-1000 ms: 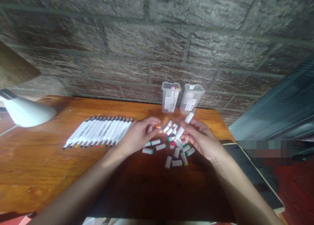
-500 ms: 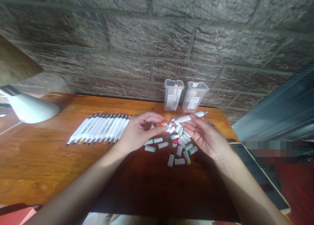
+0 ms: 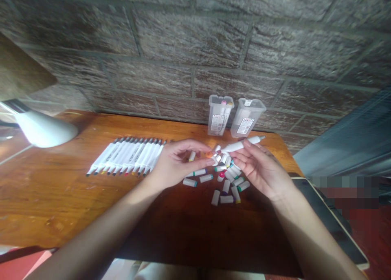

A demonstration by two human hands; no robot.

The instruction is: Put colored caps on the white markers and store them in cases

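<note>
My right hand (image 3: 264, 170) is closed around a white marker (image 3: 236, 146), which slants up to the right with a bare tip showing at its far end. Between the thumb and fingers of my left hand (image 3: 175, 162) is a marker cap with an orange end (image 3: 209, 154). The cap is just left of the marker's near end; I cannot tell whether they touch. Below both hands lies a loose pile of white marker caps (image 3: 226, 199) with coloured ends. A row of white markers (image 3: 128, 155) lies side by side left of my left hand.
Two clear plastic boxes stand by the brick wall: the left box (image 3: 217, 123) holds a few items, beside the right box (image 3: 244, 125). A white lamp base (image 3: 45, 129) is at the left. A dark tablet-like device (image 3: 326, 219) lies at the right edge of the wooden table (image 3: 61, 206).
The view has shifted slightly, so everything sits a little further right. My hands keep nearly the same pose, still holding the marker and the orange-ended cap.
</note>
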